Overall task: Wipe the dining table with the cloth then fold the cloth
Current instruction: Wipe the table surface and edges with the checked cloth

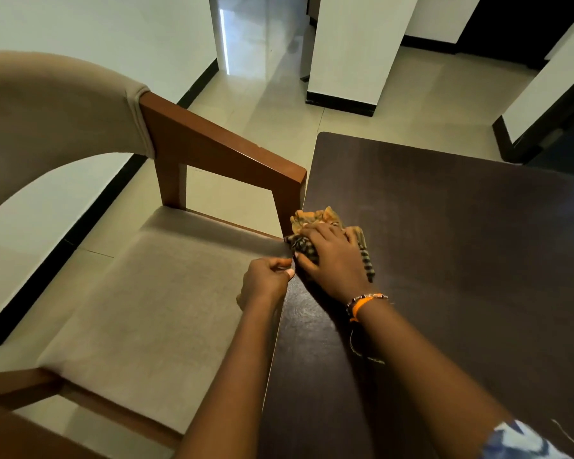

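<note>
Dark table (444, 260) — smooth wood-grain sheen; crumpled striped cloth (315, 218) — soft fabric; chair (219, 147) of varnished wood, woven upholstery.

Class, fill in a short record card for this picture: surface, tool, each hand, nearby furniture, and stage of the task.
surface: dark wooden dining table
tool: bunched striped cloth, at the table's left edge
right hand: presses on the cloth
left hand: fingers curled at the table edge; grip unclear
furniture: beige armchair beside the table
stage: wiping; cloth not yet folded
</note>
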